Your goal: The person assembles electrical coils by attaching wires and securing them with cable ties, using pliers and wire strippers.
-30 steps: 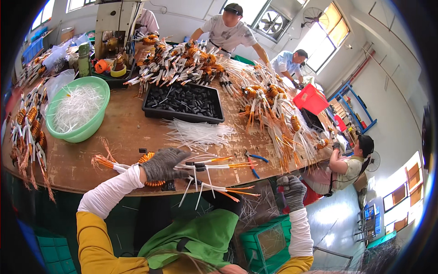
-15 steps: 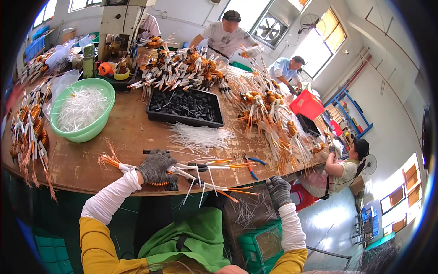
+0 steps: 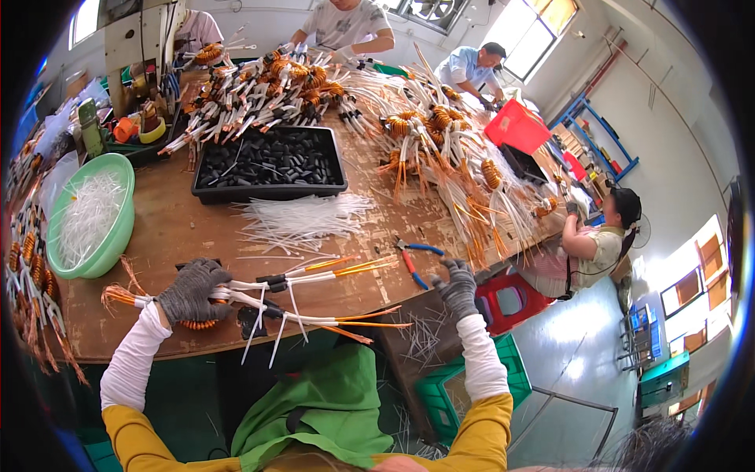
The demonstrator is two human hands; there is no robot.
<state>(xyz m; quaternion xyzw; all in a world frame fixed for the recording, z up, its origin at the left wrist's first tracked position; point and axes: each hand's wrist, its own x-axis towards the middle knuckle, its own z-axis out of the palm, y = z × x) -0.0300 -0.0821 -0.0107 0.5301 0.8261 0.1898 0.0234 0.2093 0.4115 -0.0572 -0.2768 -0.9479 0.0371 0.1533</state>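
My gloved left hand (image 3: 195,293) is closed over a copper-wound coil (image 3: 198,324) at the table's near edge. Frayed copper strands stick out on its left. White-sleeved leads (image 3: 338,322) with black tubes and bare orange-copper ends run to the right. Two white zip ties (image 3: 295,311) circle the leads, their long tails loose. To the right, the gloved fingers of my right hand (image 3: 458,289) are spread beside a pair of pliers (image 3: 410,263) with red and blue handles. The pliers lie on the table, and the hand appears not to grip them.
Loose white zip ties (image 3: 307,220) lie before a black tray (image 3: 267,193) of black tubes. A green basin (image 3: 118,236) of white ties stands left. Coils (image 3: 299,79) are heaped behind. Co-workers sit around the table. A green crate (image 3: 511,362) and a red stool (image 3: 491,303) stand below right.
My right hand has come closer to the pliers, its fingers now spread beside the handles. The left hand still holds the coil. The whole view has shifted, moving the table things leftward.
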